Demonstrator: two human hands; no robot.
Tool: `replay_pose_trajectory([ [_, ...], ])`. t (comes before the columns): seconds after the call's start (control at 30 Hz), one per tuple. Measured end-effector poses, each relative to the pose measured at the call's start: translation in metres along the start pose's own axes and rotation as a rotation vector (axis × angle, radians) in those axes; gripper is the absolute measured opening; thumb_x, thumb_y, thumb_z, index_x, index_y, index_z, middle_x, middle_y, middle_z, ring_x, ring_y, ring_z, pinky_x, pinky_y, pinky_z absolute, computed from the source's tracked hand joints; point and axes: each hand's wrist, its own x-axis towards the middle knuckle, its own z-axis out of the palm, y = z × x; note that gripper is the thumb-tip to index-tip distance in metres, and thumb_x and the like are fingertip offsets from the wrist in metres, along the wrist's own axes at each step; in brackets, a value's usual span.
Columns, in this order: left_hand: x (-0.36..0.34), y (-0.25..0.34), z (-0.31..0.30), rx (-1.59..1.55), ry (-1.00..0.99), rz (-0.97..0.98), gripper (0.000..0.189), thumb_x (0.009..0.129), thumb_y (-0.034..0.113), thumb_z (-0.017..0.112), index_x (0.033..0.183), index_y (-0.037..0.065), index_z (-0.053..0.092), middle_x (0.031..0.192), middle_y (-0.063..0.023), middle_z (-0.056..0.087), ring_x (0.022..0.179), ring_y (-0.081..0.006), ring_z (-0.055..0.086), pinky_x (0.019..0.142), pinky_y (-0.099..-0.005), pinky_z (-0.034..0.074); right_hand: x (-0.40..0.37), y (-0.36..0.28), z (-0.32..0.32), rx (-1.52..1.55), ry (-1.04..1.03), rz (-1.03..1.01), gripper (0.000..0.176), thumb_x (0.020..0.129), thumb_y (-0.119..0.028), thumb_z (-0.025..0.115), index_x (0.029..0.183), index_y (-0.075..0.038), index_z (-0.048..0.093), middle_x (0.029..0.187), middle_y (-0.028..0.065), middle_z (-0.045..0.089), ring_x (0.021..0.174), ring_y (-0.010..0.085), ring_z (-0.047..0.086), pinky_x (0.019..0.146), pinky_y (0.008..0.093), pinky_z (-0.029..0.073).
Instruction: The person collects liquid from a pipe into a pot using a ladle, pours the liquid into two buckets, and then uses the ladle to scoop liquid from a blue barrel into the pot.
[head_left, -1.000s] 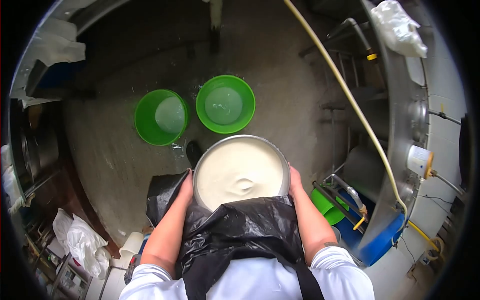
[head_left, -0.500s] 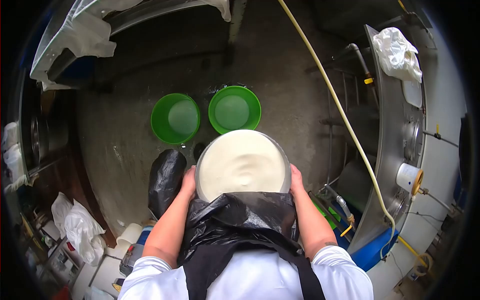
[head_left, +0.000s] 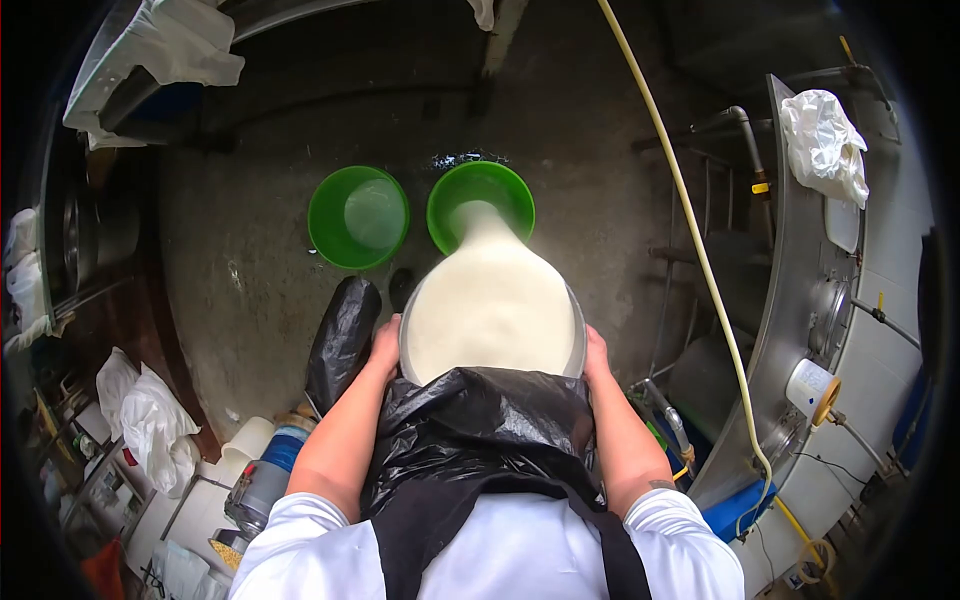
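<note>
A large round container of creamy white liquid (head_left: 495, 315) is held between my two hands and tilts away from me. My left hand (head_left: 387, 342) grips its left side and my right hand (head_left: 596, 352) its right side; the fingers are partly hidden. Liquid streams over the far rim into the right green tub (head_left: 518, 190). The left green tub (head_left: 325, 215) stands beside it on the floor, with some pale liquid inside. Black plastic (head_left: 470, 420) covers my front and meets the container's near edge.
A pale hose (head_left: 690, 205) hangs down on the right, before a metal counter (head_left: 785, 260) with a white plastic bag (head_left: 824, 145). White bags (head_left: 158, 425) and a grey-blue container (head_left: 268, 480) are at the lower left. Pipes stick out at the right.
The container has tipped forward, and its liquid now pours into the right green tub. Half a second ago the liquid stayed inside. Both hands keep their hold.
</note>
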Motion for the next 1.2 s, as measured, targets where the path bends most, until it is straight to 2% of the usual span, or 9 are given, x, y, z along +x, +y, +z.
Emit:
replay_pose_trajectory([
  [0.1, 0.002, 0.002, 0.005, -0.034, 0.029, -0.034, 0.053, 0.111, 0.041, 0.042, 0.125, -0.003, 0.067, 0.119, -0.0155, 0.072, 0.107, -0.0238, 0.067, 0.095, -0.0368, 0.049, 0.007, 0.007, -0.001, 0.022, -0.009, -0.004, 0.030, 0.106, -0.021, 0.060, 0.127, -0.001, 0.070, 0.108, 0.0051, 0.075, 0.090, 0.0131, 0.069, 0.081, 0.0296, 0.057],
  [0.2, 0.000, 0.007, 0.008, -0.012, 0.050, -0.033, 0.053, 0.111, 0.041, 0.042, 0.124, -0.004, 0.067, 0.118, -0.0160, 0.072, 0.107, -0.0244, 0.067, 0.095, -0.0373, 0.049, -0.008, -0.020, 0.010, -0.061, 0.025, 0.052, 0.031, 0.106, -0.022, 0.060, 0.127, -0.001, 0.070, 0.106, 0.0051, 0.075, 0.088, 0.0131, 0.069, 0.079, 0.0303, 0.058],
  [0.3, 0.009, 0.000, 0.005, 0.001, 0.030, -0.054, 0.054, 0.111, 0.042, 0.042, 0.126, -0.004, 0.067, 0.120, -0.0171, 0.072, 0.108, -0.0249, 0.067, 0.096, -0.0380, 0.050, 0.009, -0.001, 0.003, 0.061, -0.032, 0.067, 0.032, 0.107, -0.023, 0.060, 0.128, -0.001, 0.069, 0.106, 0.0053, 0.075, 0.087, 0.0131, 0.069, 0.078, 0.0302, 0.058],
  [0.53, 0.014, -0.006, 0.007, -0.032, 0.046, -0.071, 0.057, 0.110, 0.044, 0.044, 0.126, -0.005, 0.066, 0.118, -0.0171, 0.072, 0.107, -0.0263, 0.068, 0.094, -0.0388, 0.051, 0.015, -0.001, 0.004, 0.047, -0.027, 0.098, 0.031, 0.107, -0.023, 0.058, 0.127, -0.002, 0.070, 0.104, 0.0052, 0.075, 0.085, 0.0130, 0.069, 0.076, 0.0303, 0.057],
  [0.6, 0.012, -0.004, 0.007, -0.034, 0.064, -0.077, 0.057, 0.110, 0.044, 0.044, 0.126, -0.006, 0.066, 0.118, -0.0170, 0.072, 0.106, -0.0264, 0.068, 0.093, -0.0388, 0.051, 0.015, -0.001, 0.005, 0.044, -0.029, 0.101, 0.027, 0.103, -0.017, 0.058, 0.125, -0.004, 0.070, 0.103, 0.0068, 0.074, 0.083, 0.0162, 0.070, 0.074, 0.0330, 0.058],
  [0.9, 0.036, -0.029, 0.001, -0.049, 0.045, -0.064, 0.060, 0.108, 0.046, 0.047, 0.123, -0.008, 0.067, 0.114, -0.0180, 0.073, 0.103, -0.0262, 0.069, 0.090, -0.0398, 0.051, 0.014, -0.017, 0.008, 0.024, -0.021, 0.132, 0.022, 0.102, -0.015, 0.063, 0.117, -0.003, 0.073, 0.096, 0.0053, 0.075, 0.078, 0.0146, 0.069, 0.071, 0.0328, 0.058],
  [0.97, 0.037, -0.028, 0.002, -0.053, 0.031, -0.075, 0.058, 0.109, 0.044, 0.045, 0.129, -0.008, 0.065, 0.117, -0.0180, 0.072, 0.102, -0.0264, 0.071, 0.087, -0.0392, 0.056, 0.016, -0.018, 0.009, 0.011, -0.018, 0.144, 0.022, 0.101, -0.015, 0.063, 0.116, -0.003, 0.074, 0.095, 0.0056, 0.075, 0.077, 0.0149, 0.069, 0.070, 0.0329, 0.058],
  [1.1, 0.040, -0.030, 0.005, -0.029, 0.060, -0.058, 0.058, 0.109, 0.044, 0.047, 0.130, -0.007, 0.064, 0.118, -0.0183, 0.072, 0.103, -0.0259, 0.071, 0.087, -0.0390, 0.056, 0.019, -0.019, 0.007, 0.006, -0.020, 0.162, 0.020, 0.101, -0.014, 0.063, 0.112, -0.002, 0.074, 0.094, 0.0070, 0.075, 0.075, 0.0161, 0.069, 0.068, 0.0336, 0.058],
  [1.2, 0.045, -0.032, 0.007, -0.056, 0.058, -0.052, 0.060, 0.106, 0.044, 0.048, 0.123, -0.011, 0.066, 0.114, -0.0193, 0.072, 0.102, -0.0271, 0.069, 0.088, -0.0408, 0.053, 0.025, -0.017, 0.005, 0.028, -0.008, 0.185, 0.021, 0.100, -0.013, 0.061, 0.111, -0.002, 0.074, 0.093, 0.0077, 0.075, 0.074, 0.0172, 0.069, 0.067, 0.0337, 0.057],
])
